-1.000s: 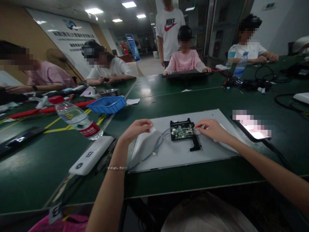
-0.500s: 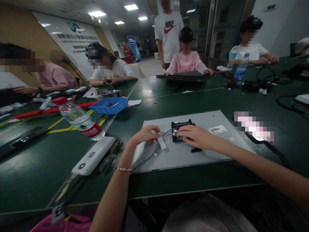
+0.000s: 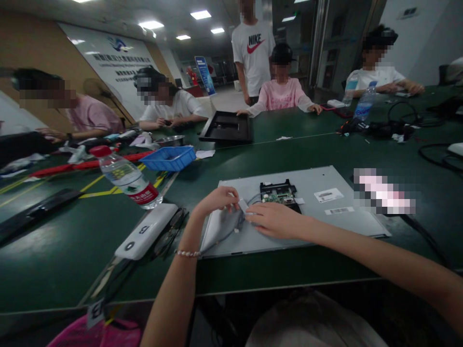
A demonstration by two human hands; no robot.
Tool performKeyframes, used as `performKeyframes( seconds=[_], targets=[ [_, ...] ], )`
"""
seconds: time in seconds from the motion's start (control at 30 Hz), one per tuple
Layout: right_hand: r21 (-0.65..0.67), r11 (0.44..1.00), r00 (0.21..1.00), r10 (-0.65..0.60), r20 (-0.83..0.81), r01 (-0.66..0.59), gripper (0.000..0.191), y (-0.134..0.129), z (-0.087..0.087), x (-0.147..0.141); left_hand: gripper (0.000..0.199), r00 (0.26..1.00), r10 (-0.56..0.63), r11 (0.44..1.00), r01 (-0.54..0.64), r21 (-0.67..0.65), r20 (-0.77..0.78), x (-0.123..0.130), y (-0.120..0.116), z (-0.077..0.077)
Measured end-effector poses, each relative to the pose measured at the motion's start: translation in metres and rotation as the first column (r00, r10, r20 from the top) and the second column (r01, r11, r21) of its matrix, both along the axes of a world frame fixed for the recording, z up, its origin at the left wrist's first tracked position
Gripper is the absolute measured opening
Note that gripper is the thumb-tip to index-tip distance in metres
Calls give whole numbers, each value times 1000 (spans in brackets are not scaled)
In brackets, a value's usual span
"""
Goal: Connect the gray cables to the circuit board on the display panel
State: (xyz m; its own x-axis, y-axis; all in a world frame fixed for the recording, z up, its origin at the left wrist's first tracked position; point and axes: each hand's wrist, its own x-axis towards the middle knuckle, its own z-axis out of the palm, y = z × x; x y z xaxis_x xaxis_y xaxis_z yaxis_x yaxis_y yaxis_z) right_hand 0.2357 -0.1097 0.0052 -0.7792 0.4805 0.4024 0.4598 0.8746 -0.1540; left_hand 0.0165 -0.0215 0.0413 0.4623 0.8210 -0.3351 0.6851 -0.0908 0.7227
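A grey flat metal-backed panel (image 3: 347, 224) lies on the green table before me. On it sits a black bracket (image 3: 278, 185) with a green circuit board (image 3: 280, 198). My left hand (image 3: 218, 199) is over the panel's left part, its fingertips closed on the upper end of a white strip (image 3: 243, 205), which looks like tape. The strip's lower end meets the fingers of my right hand (image 3: 277, 220), whose thumb is hidden. Grey cables (image 3: 224, 236) run under the hands from the board side to the panel's lower left edge.
Left of the panel are a white power bank (image 3: 146, 231) and a water bottle (image 3: 132, 180). A blue tray (image 3: 169, 159) stands beyond them. A lit phone (image 3: 385, 190) lies at right. Across the table, a person's hand touches a black frame (image 3: 227, 127). Several people are around the table.
My right hand has moved left and down from the circuit board to the white strip. My left hand stays at the strip. Across the table, the black frame has swung to the left.
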Motion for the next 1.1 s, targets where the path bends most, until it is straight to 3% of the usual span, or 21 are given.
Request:
performKeyframes(
  seconds=[0.17, 0.3, 0.4, 0.47, 0.6, 0.73, 0.8, 0.93, 1.1],
  targets=[
    [16, 1000, 1000, 3, 17, -4, 26, 1, -10, -2, 24, 999, 36, 999, -37, -22, -31, 1, -3, 3],
    [62, 998, 999, 3, 45, -6, 25, 0, -14, -3, 21, 997, -3, 1000, 3, 2, -79, -2, 2, -2],
    [73, 997, 999, 4, 50, -7, 27, -1, -14, -3, 21, 997, 0, 988, 12, 151, -76, -2, 4, -3],
    [72, 997, 999, 4, 52, -8, 27, -1, -14, -3, 24, 1000, -11, 960, 7, 280, 13, 0, 2, 2],
    [72, 997, 998, -5, 64, 0, 29, -1, -15, -4, 29, 975, -168, 918, 102, 382, 145, 12, -8, 13],
    [79, 997, 998, -13, 63, 8, 28, -1, -15, -4, 20, 932, -363, 878, 343, 335, -2, 18, -10, 8],
    [81, 997, 998, -11, 66, 6, 27, -2, -15, -5, 18, 915, -393, 868, 401, 292, -87, 17, -6, 1],
    [51, 999, 997, -9, 82, 5, 26, -3, -14, -5, 24, 917, -348, 874, 393, 285, -196, 10, 1, -10],
    [66, 998, 996, 1, 92, -7, 26, -4, -13, -5, 22, 902, -315, 861, 402, 310, -294, 7, 4, -11]
  ],
)
